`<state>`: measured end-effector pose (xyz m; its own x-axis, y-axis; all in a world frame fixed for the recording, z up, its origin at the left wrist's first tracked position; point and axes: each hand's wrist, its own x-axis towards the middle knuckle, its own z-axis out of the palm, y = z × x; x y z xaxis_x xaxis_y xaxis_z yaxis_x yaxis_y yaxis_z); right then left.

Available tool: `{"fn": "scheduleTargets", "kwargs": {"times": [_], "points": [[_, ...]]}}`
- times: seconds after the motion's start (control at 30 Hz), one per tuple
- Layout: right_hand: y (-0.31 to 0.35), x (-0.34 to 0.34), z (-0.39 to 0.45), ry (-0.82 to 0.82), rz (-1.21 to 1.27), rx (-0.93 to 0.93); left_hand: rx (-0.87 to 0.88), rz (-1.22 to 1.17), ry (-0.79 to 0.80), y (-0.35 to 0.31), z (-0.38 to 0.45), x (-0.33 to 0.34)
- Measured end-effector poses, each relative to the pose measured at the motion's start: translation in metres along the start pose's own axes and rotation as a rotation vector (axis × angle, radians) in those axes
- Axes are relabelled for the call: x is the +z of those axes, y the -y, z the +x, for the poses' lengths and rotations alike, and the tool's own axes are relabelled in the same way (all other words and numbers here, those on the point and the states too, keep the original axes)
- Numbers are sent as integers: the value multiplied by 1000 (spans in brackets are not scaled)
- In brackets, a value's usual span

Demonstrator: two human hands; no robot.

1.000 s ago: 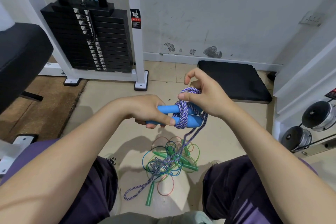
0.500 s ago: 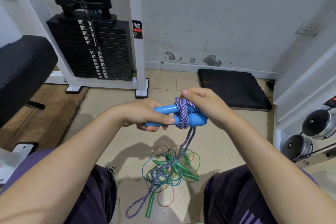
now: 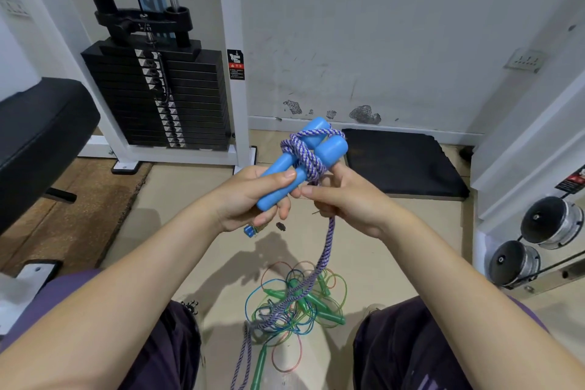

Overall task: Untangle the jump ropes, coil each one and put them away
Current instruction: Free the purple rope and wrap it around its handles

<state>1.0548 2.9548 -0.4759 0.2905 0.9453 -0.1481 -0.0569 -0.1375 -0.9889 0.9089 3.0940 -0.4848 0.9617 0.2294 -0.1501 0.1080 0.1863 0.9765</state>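
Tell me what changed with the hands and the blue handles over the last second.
The left hand tilted the blue handles from level to pointing up and away. The right hand left the wraps on top and now pinches the purple rope below them. The tangled pile stays on the floor.

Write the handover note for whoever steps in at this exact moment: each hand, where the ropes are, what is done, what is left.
Left hand grips the two blue handles, held side by side.
Right hand pinches the purple braided rope just below the wraps round the handles.
Done: several turns wrapped round the handles.
Left: the rope's tail runs down into the tangle of thin coloured ropes with green handles on the floor between the feet. Free it, finish wrapping, then untangle, coil and store the rest.
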Motion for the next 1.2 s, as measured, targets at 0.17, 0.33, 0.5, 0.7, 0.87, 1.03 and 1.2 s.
{"fn": "scheduleTargets", "kwargs": {"times": [0.17, 0.33, 0.5, 0.7, 0.87, 1.03, 1.2], "points": [[-8, 5, 4, -85, -148, 11, 48, -29, -120, 0, 3, 5], [-9, 11, 7, -82, -187, 71, 90, -75, -256, -3, 5, 5], [-12, 14, 9, -46, -192, 105, 96, -84, -314, -6, 4, 5], [-6, 8, 9, -151, -243, 48, 78, 35, -462, 1, 9, -2], [0, 13, 2, -184, -337, 33, -9, 231, -601, 2, 13, -17], [11, 9, -6, -209, -419, -73, -175, 541, -347, 9, 13, -9], [8, -3, -5, -254, -666, -160, -331, 646, 53, 4, 5, -7]]}}
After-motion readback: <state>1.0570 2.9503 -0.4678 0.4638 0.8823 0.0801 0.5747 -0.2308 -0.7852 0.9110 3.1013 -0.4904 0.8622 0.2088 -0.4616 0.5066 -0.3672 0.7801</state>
